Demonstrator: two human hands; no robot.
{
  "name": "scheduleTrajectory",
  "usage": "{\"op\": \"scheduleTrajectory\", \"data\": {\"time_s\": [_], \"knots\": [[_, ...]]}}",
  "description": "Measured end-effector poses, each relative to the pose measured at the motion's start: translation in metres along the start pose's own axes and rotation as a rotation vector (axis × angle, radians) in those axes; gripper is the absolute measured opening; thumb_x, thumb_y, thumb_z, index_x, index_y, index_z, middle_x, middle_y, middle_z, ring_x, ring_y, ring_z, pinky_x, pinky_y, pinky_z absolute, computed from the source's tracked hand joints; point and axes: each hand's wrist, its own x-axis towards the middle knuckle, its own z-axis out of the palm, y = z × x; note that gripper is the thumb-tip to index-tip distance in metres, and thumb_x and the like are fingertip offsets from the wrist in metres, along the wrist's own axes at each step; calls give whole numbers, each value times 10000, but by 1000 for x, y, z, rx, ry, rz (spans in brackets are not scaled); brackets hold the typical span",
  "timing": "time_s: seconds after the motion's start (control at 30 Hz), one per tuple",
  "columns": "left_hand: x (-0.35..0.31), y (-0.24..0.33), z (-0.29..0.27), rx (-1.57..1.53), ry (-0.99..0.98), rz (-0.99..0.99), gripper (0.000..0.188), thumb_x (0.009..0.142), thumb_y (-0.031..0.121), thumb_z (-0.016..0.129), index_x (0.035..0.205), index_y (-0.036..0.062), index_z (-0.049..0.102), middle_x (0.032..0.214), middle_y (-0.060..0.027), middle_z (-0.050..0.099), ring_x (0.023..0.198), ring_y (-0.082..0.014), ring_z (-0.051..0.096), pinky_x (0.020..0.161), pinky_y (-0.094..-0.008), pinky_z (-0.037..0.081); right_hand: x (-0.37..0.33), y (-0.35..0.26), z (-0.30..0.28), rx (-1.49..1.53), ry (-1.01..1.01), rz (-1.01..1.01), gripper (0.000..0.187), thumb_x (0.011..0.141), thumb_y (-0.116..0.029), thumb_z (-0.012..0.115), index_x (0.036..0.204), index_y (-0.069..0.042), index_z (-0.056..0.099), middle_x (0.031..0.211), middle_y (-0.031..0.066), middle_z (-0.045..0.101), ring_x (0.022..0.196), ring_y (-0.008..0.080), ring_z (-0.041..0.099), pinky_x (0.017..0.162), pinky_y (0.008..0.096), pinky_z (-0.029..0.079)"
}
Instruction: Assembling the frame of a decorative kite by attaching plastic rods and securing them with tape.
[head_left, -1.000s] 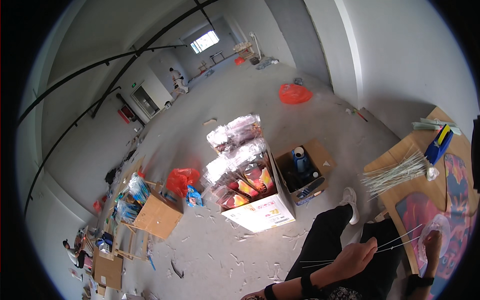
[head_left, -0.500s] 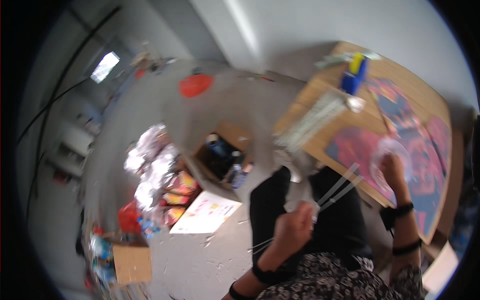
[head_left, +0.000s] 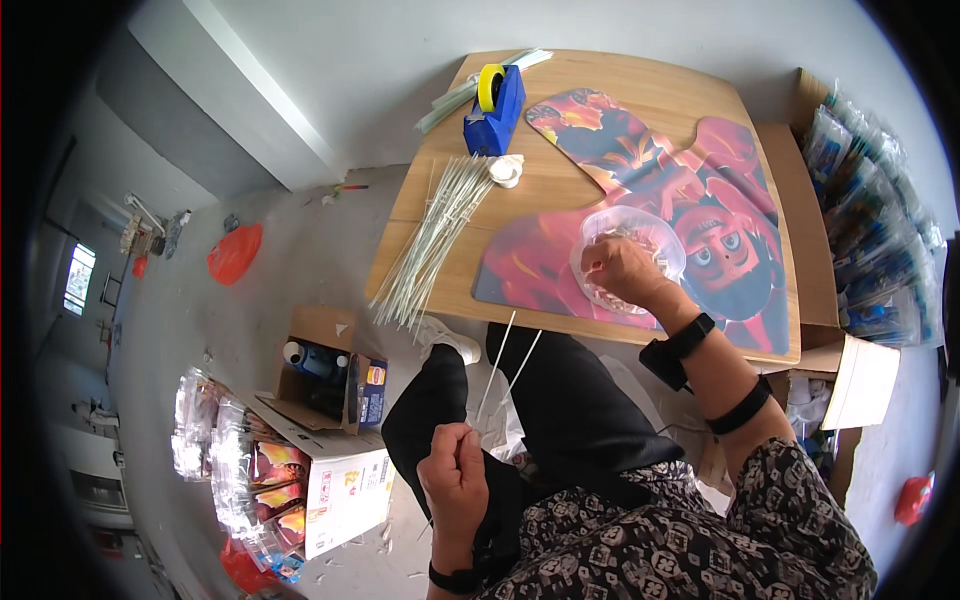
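My left hand, closed in a fist over my lap, grips thin white rods; two of them stick out toward the table. Over at the table, my right hand reaches into a translucent plastic bowl of small pale pieces. Its fingers are curled together, and what is between them is hidden. The bowl stands on a large shaped mat printed with a colourful cartoon figure. Left of the mat, a bundle of similar pale rods lies loose, its ends past the table edge.
A blue tape dispenser with yellow tape stands behind a small white roll on the wooden table. Open cardboard boxes and plastic-wrapped packages sit on the floor at left. More bagged packages are stacked at right.
My view has swung toward the table, so it sits more centrally. My left hand still holds the rods, and my right hand is still at the bowl.
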Motion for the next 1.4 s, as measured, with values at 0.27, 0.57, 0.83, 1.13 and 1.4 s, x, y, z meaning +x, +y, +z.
{"op": "scheduleTrajectory", "data": {"time_s": [0.27,0.57,0.83,1.13,1.4], "knots": [[-1,1,-4,-1,-5,-17,50,894,32,549,852,6,547,598,-57,510,485,-79,420,444,-240,328,-1,9,11,-217,-41,-4,72,753,-63,535,761,-27,597,770,188,623,752,362,612,665,442,486],[0,2,-4,-20,39,30,32,881,0,523,881,9,553,642,-13,510,495,-49,440,447,-209,315,0,-47,-23,837,172,289,112,852,-54,565,804,43,595,770,111,652,641,183,631,580,316,508],[-1,9,-4,13,-5,30,102,876,2,550,969,-6,592,777,-144,631,597,-181,598,543,-256,441,-15,-102,-12,1919,-95,389,43,808,31,631,833,11,603,801,119,639,651,174,611,602,280,516],[-1,8,-8,26,4,31,144,875,3,556,1010,0,605,782,-164,650,620,-203,634,556,-265,461,-23,-132,-4,1988,-163,429,144,806,38,632,949,31,638,830,109,645,672,169,608,650,266,516],[1,6,-7,31,23,44,145,868,-3,558,1005,-3,607,786,-167,647,612,-214,629,553,-266,460,-26,-137,-4,1895,-192,409,153,790,36,658,940,10,648,787,77,635,664,149,605,645,243,507]]}}
